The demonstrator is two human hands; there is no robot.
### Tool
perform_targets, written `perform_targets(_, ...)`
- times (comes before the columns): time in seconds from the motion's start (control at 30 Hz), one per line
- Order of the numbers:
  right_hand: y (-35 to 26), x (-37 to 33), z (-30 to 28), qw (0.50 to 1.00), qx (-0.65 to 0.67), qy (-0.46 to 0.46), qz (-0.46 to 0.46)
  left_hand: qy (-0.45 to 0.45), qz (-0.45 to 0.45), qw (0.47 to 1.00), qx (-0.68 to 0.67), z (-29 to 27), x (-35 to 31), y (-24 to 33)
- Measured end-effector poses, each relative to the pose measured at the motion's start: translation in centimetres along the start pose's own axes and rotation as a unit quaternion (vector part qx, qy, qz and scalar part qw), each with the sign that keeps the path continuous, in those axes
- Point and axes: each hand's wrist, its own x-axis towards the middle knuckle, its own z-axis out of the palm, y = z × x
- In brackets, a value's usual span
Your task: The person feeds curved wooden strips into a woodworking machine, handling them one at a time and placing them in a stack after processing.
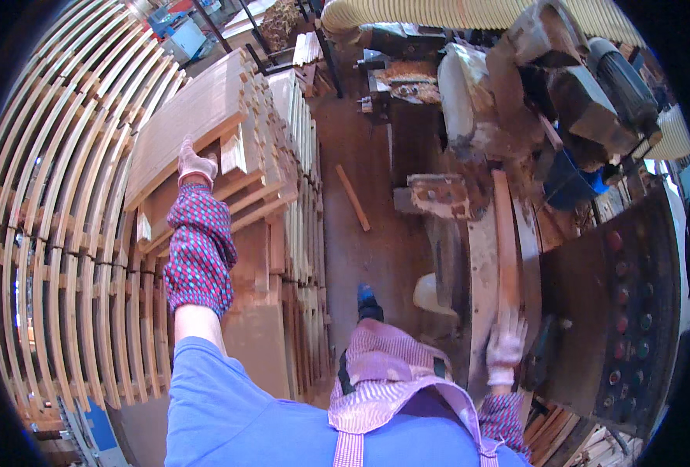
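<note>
My left hand, in a pale work glove, reaches out to a stack of wooden boards. It rests at the edge of the broad top board, fingers stretched out and not wrapped round anything. My right hand, also gloved, lies with its fingers extended over the near end of a long reddish wood strip. That strip runs lengthwise along the metal bed of a woodworking machine. Under the top board, a short pale wood block sticks out of the stack.
Slatted wooden racks rise on the left. A loose wood stick lies on the floor. A dark control panel with coloured buttons stands right of the machine. Beyond are a blue bucket, a motor and a ribbed hose.
</note>
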Motion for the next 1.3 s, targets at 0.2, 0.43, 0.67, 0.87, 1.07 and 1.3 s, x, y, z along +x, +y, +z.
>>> perform_targets(0.2, 3.6, 16.8, 4.2, 0.999, -0.003, 0.038, -0.027, -0.064, -0.111, 0.976, -0.174, 4.8, 3.1, -3.7)
perform_targets(0.43, -4.7, 20.8, -0.7, 0.922, 0.379, 0.005, 0.080, -0.116, -0.102, 0.833, -0.532, -2.3, -13.5, 3.4)
perform_targets(0.67, -18.0, 8.5, -13.7, 0.756, 0.598, -0.082, -0.254, -0.154, -0.169, 0.834, -0.503, -4.0, -39.9, 9.3)
perform_targets(0.87, -11.0, -0.7, -11.1, 0.859, 0.486, -0.001, -0.163, -0.313, -0.204, 0.851, -0.368, 2.3, -51.6, 6.3)
perform_targets(1.07, -2.0, -16.7, -6.3, 0.968, 0.238, 0.038, 0.068, -0.401, -0.282, 0.799, -0.349, 3.0, -54.1, 7.4)
perform_targets(1.3, 0.4, -1.0, 0.8, 0.993, -0.048, 0.104, 0.036, -0.437, -0.301, 0.779, -0.334, 3.1, -54.4, 6.5)
